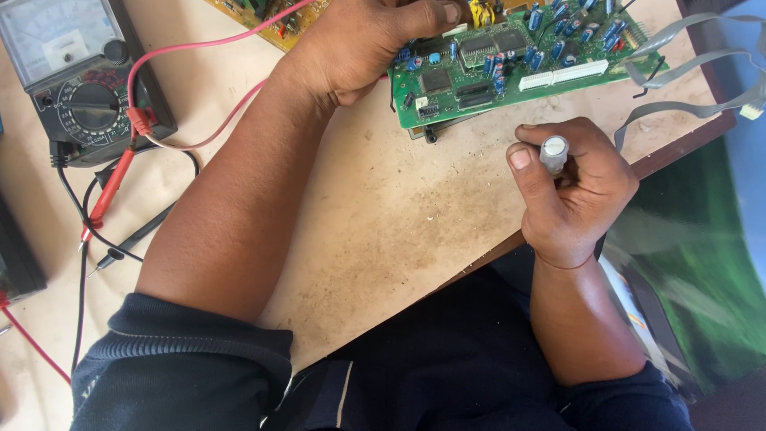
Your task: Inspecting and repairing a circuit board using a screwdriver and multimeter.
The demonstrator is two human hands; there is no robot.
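head view: your right hand (576, 191) pinches a small silver cylindrical capacitor (554, 153) at its fingertips; your left hand (363, 44), fingers closed, steadies the green printed circuit board (511, 68). likely inspection; next, seating calls for lead alignment.

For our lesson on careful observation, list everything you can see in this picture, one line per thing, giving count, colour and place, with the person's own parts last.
circuit board: one, green with blue and black parts, top centre-right of the table.
second board: one, yellowish, top edge, mostly hidden.
multimeter: one, dark grey with pale dial face, top left.
red probe: one, red, lying left on the table.
black probe: one, black, beside the red one.
ribbon cables: several, grey, top right.
table: one, beige, stained.
small cylinder: one, silvery, in the right hand's fingers.
left hand: resting on the green board's left end.
right hand: over the table's edge.
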